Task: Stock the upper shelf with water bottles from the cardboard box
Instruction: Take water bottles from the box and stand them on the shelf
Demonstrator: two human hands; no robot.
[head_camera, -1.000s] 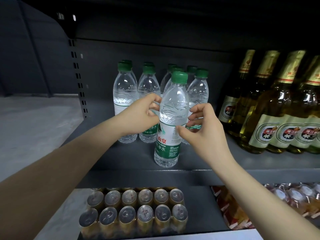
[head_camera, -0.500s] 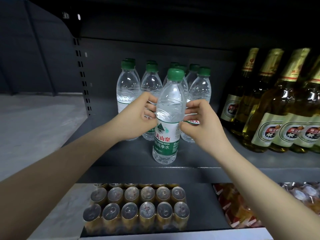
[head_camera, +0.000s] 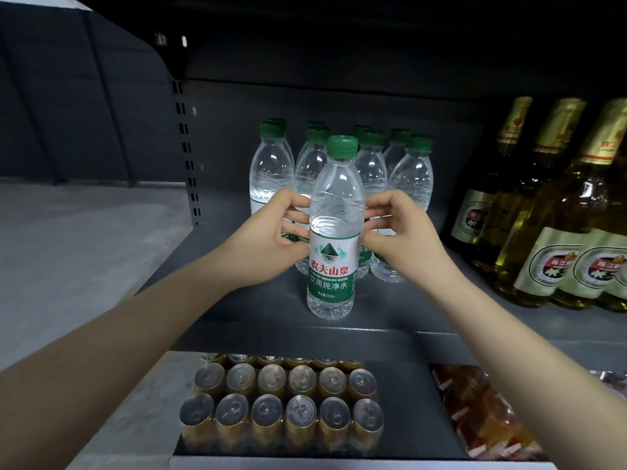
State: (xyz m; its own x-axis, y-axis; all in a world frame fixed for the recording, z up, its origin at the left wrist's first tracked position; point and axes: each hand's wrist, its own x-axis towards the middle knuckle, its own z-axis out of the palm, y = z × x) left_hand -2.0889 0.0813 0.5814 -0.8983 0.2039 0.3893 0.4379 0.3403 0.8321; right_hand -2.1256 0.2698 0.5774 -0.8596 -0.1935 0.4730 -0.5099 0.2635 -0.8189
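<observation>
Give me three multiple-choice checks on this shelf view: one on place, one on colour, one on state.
1. The beer bottles stand where, relative to the water bottles?
A. on their left
B. on their right
C. on the shelf below

2. The front bottle has a cap of which colour?
A. green
B. red
C. white

3. The front bottle is:
A. lying flat
B. upright on the upper shelf
C. lifted clear

Key: 1 B, they line the right side. 2 A, its cap is green. 3 B, its base sits on the shelf, the left hand and right hand pinching its sides.

Both hands fwd, left hand [head_camera: 271, 237] & right hand [head_camera: 400, 232] fingers curled inward.
</observation>
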